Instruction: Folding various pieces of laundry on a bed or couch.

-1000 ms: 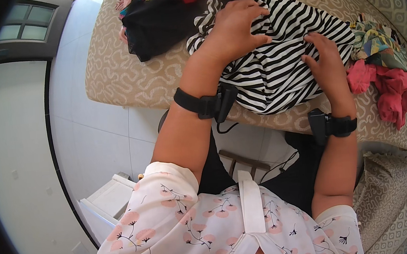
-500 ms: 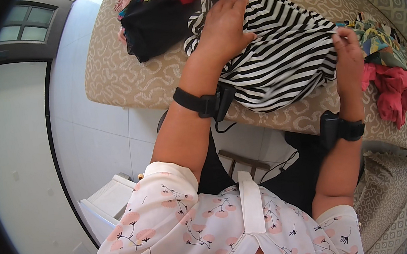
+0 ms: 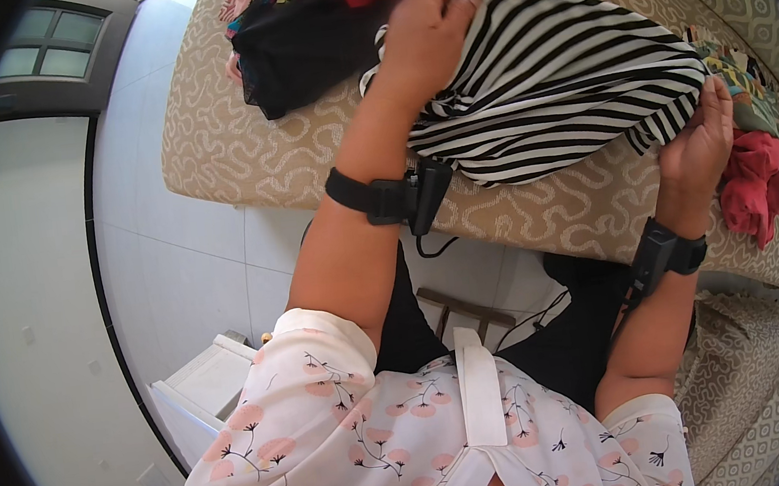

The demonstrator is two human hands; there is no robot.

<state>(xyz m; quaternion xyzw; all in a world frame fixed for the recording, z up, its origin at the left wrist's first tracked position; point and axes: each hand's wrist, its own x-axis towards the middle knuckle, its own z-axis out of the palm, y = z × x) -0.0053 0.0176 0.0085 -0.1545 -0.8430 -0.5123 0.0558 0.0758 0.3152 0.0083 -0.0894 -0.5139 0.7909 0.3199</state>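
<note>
Hands gripping striped garment (image 3: pixel 553 83): left hand (image 3: pixel 425 35) pinching top edge, right hand (image 3: pixel 698 149) clutching other end. Seems early in folding; clothes pile (image 3: pixel 309 24) w/ more waiting.

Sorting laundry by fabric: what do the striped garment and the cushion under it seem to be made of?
The striped garment looks like thin, soft knit cloth, matte: it drapes and bunches where the left hand and right hand grip it. The cushion looks like thick woven upholstery with a raised squiggle pattern, probably textured rather than smooth.

No packages, labels, signs or screens in view
</note>
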